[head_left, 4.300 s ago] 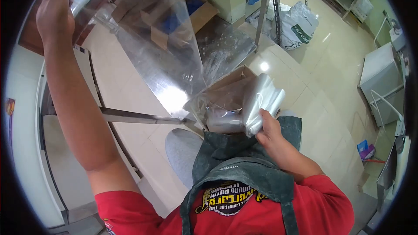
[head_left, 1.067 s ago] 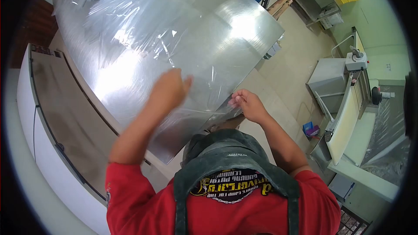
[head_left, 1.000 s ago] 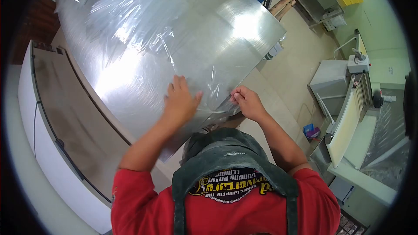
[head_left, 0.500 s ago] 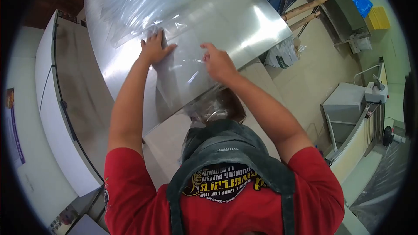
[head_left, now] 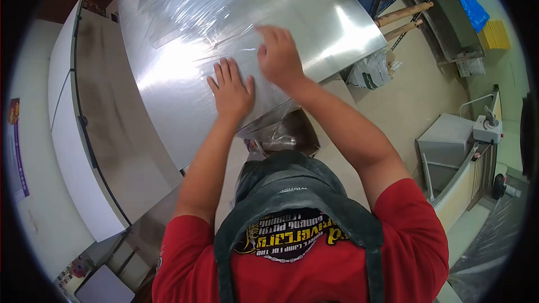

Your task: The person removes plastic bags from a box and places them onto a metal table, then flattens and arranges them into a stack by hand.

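My left hand [head_left: 233,91] lies flat with its fingers spread on a clear plastic sheet [head_left: 261,92] near the front edge of the metal table. Just to its right, my right hand [head_left: 281,59] is over the table, its fingers reaching left and bent, the thumb apart from them. Its fingertips are slightly blurred, and nothing shows between them. Beyond both hands spreads a heap of clear plastic bags or sleeves [head_left: 193,0], loosely overlapping on the shiny metal tabletop [head_left: 314,17].
Below the table's front edge stands an open cardboard box [head_left: 303,134] with clear plastic in it. A white printed sack [head_left: 370,73] sits on the floor at the right, by wooden poles [head_left: 404,14]. On the left is a long white cabinet [head_left: 84,151].
My left hand has come back from the heap toward the table's front edge and to the right. My right hand has moved slightly farther away, its fingers extended more. The view has shifted a little.
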### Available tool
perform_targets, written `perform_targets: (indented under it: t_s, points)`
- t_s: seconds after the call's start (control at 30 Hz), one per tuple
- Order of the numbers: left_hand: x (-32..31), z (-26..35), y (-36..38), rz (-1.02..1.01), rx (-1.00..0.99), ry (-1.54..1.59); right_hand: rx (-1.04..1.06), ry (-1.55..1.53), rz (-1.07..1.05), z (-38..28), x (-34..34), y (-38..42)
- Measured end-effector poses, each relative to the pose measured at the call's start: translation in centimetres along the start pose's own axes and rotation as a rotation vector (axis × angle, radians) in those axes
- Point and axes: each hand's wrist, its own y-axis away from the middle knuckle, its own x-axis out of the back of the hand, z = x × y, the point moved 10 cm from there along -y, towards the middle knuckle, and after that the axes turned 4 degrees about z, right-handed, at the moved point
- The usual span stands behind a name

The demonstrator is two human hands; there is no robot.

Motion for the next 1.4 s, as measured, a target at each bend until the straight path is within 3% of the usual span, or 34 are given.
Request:
perform_targets:
  t_s: [0.07, 0.1, 0.17, 0.2, 0.3, 0.37, 0.43, 0.53, 0.57, 0.6, 0.73, 0.8, 0.83, 0.9, 0.97, 1.03, 1.07, 1.13, 1.2, 1.27, 1.3, 1.37, 1.4]
  points:
    - [-0.4, -2.2, -3.8, 0.016, -0.006, -0.008, 0.038, -0.231, -0.233, -2.8, -2.4, 4.4]
    - [0.0, -2.8, -5.7, 0.045, -0.043, 0.029, 0.048, -0.234, -0.247, -3.3, -3.2, 6.0]
    - [0.0, -4.3, -8.6, 0.061, -0.07, 0.065, 0.058, -0.102, -0.522, -3.7, -7.5, 10.0]
    - [-0.2, -5.1, -9.9, 0.072, -0.056, 0.064, 0.162, 0.046, -0.554, -3.3, -8.8, 10.2]
    - [2.6, -4.6, -10.7, -0.035, -0.047, 0.161, 0.161, 0.215, -0.58, -1.1, -12.2, 7.2]
    - [8.9, -2.7, -6.7, 0.313, -0.077, 0.545, 0.162, 0.277, -0.602, 0.3, -14.6, 4.7]
    - [8.5, -1.2, -2.6, 0.163, 0.048, 0.659, 0.169, 0.341, -0.621, 1.5, -16.6, 2.2]
    - [3.3, 1.2, 2.3, 0.126, 0.071, 0.633, 0.123, 0.282, -0.638, 2.5, -19.0, -1.4]
    - [2.2, 2.4, 3.1, 0.093, 0.03, 0.437, 0.086, 0.279, -0.7, 3.0, -20.0, -2.0]
    - [1.7, 3.2, 3.4, 0.064, -0.012, 0.243, 0.051, 0.279, -0.761, 3.3, -20.5, -2.2]
    - [0.2, 1.9, -0.3, 0.031, -0.045, 0.138, 0.043, 0.261, -0.784, 2.6, -18.5, -3.0]
    - [-0.1, 0.4, -2.6, 0.017, -0.02, 0.069, 0.064, -0.324, -0.1, 0.1, -6.9, -3.8]
    - [-0.1, 0.0, -3.4, 0.015, -0.026, 0.069, 0.144, -0.323, 0.075, -0.6, -1.7, -2.5]
    - [-0.3, -0.9, -4.7, 0.021, 0.0, 0.062, 0.042, -0.32, 0.2, 1.4, 5.2, 3.8]
    - [-0.5, -1.1, -5.3, 0.018, -0.018, 0.048, -0.107, -0.378, 0.163, 3.6, 8.2, 11.6]
    - [-0.8, -1.1, -5.8, -0.019, -0.005, -0.011, -0.567, -0.336, -0.188, 8.4, 5.1, 22.8]
    - [-0.7, -0.8, -6.0, -0.048, 0.017, -0.018, -0.587, -0.332, -0.175, 9.5, 4.2, 25.3]
    - [-1.0, -0.6, -6.3, -0.086, 0.021, -0.045, -0.675, -0.107, -0.426, 10.6, 0.5, 29.4]
    - [-1.0, -0.5, -6.7, -0.041, 0.013, -0.076, -0.418, -0.065, -0.559, 9.4, -3.1, 28.3]
    - [-1.2, -0.3, -7.3, -0.02, -0.026, -0.078, -0.32, -0.028, -0.753, 10.0, -7.7, 28.9]
    - [-1.1, -0.2, -7.6, 0.008, -0.047, -0.071, -0.34, -0.038, -0.743, 11.3, -8.7, 28.7]
    - [-1.2, -0.3, -8.4, -0.014, -0.051, -0.081, -0.169, 0.002, -1.444, 11.5, -12.8, 34.2]
    - [-1.4, -0.6, -8.9, -0.029, -0.044, -0.093, -0.182, -0.001, -1.433, 11.7, -12.9, 35.0]
